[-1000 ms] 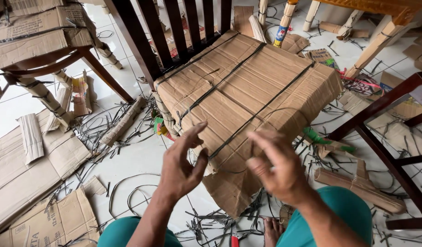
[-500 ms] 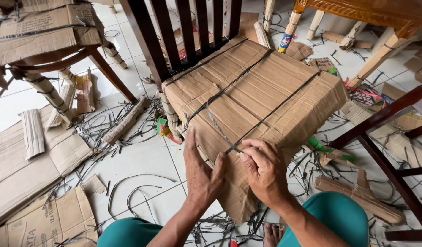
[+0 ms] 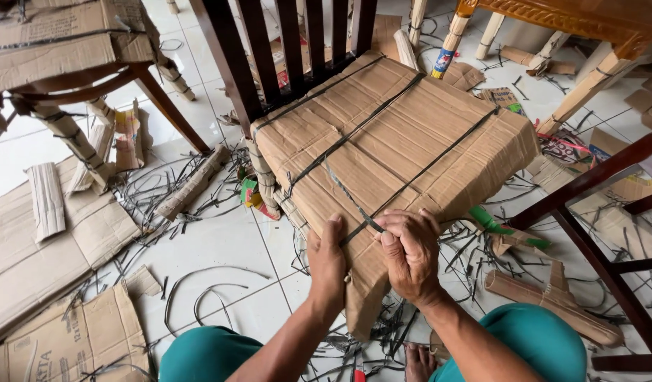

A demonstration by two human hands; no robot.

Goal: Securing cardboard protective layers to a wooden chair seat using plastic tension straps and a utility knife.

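Observation:
A dark wooden chair [image 3: 227, 56] stands in front of me, its seat wrapped in brown cardboard [image 3: 396, 134] bound by black plastic straps [image 3: 425, 170]. My left hand [image 3: 327, 263] presses on the near corner of the wrapped seat, thumb up against the cardboard edge. My right hand [image 3: 411, 251] is closed around a loose grey strap end [image 3: 347, 194] that rises over the cardboard from the near edge. A torn cardboard flap [image 3: 365, 297] hangs below both hands.
Another cardboard-wrapped chair [image 3: 64, 49] stands at the upper left. A bare dark chair frame [image 3: 587, 233] is at the right and wrapped light table legs [image 3: 587, 78] at the upper right. Cut straps and cardboard scraps [image 3: 57, 233] litter the white tiled floor. My teal-clad knees are at the bottom.
Both hands dropped from mid-air onto the near corner of the seat. The right hand took hold of the loose strap and the left hand slid under the edge.

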